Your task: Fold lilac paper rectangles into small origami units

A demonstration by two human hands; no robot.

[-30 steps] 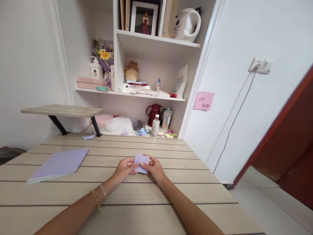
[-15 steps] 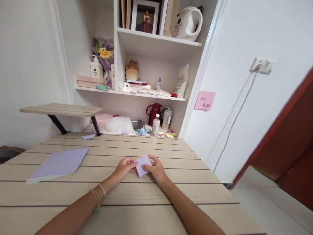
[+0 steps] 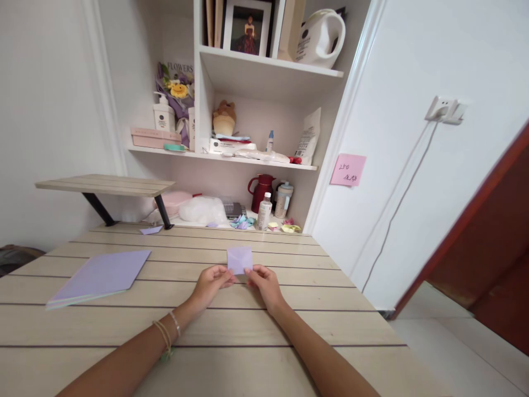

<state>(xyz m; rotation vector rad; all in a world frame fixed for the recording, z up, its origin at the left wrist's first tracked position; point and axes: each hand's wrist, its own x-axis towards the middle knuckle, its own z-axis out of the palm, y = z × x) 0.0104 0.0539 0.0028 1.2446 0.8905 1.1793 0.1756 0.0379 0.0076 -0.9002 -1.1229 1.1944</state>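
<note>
A small purple square of folded paper [image 3: 239, 259] is held just above the slatted table, its near edge toward me. My left hand [image 3: 215, 281] pinches its lower left corner between thumb and fingers. At the lower right corner, my right hand [image 3: 262, 282] pinches it the same way. The fingertips behind the paper are partly hidden. Farther left on the table lies a stack of larger paper sheets [image 3: 103, 273], purple on top with paler edges beneath.
A small raised wooden shelf [image 3: 105, 184] on black legs stands at the back left, a purple paper piece [image 3: 151, 230] beside its leg. Along the back are a bottle [image 3: 264, 212], a red jug [image 3: 261, 193], a plastic bag [image 3: 202, 210] and folded paper shapes [image 3: 243, 221].
The paper square has turned from a tilted position to sit straight and moved slightly away from me. Both hands now grip its two near corners.
</note>
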